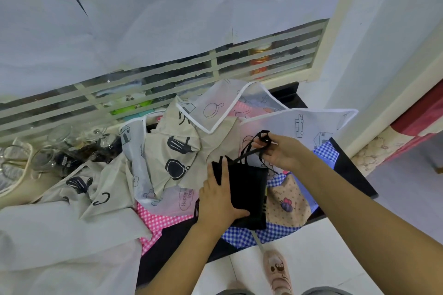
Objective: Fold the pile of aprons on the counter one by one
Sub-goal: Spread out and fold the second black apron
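White floor tiles (323, 258) and a pink slipper (278, 273) are seen nearest, below the dark counter (352, 175). On it, a folded black apron (249, 189) is pressed flat by the left hand (220, 201), fingers straight, atop a blue gingham apron (251, 235). Its black straps (247, 153) are pinched by the right hand (280, 151) just beyond. Unfolded aprons (182, 151) are heaped behind, with glass jars (60, 151) at left, before a window grille (167, 74).

Left hand (219, 201) presses flat on folded black apron (247, 195) near table (352, 175) front edge; right hand (279, 151) pinches its straps (249, 151).
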The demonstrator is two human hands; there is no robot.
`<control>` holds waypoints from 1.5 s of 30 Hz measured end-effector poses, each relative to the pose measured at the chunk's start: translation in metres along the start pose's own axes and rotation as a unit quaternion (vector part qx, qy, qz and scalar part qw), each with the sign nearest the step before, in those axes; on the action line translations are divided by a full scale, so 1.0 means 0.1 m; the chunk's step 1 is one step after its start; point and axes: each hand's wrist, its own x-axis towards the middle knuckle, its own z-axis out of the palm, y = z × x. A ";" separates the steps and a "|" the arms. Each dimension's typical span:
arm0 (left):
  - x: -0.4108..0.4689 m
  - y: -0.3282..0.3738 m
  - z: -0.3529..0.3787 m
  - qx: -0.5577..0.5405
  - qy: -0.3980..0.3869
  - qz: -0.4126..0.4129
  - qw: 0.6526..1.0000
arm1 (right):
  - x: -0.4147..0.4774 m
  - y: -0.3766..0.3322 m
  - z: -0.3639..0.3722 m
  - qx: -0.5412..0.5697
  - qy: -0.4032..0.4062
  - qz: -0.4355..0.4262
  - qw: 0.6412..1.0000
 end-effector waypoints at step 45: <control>0.34 -0.03 -0.01 -0.516 0.043 -0.237 0.822 | -0.08 1.33 -0.42 -0.661 0.062 -0.242 0.707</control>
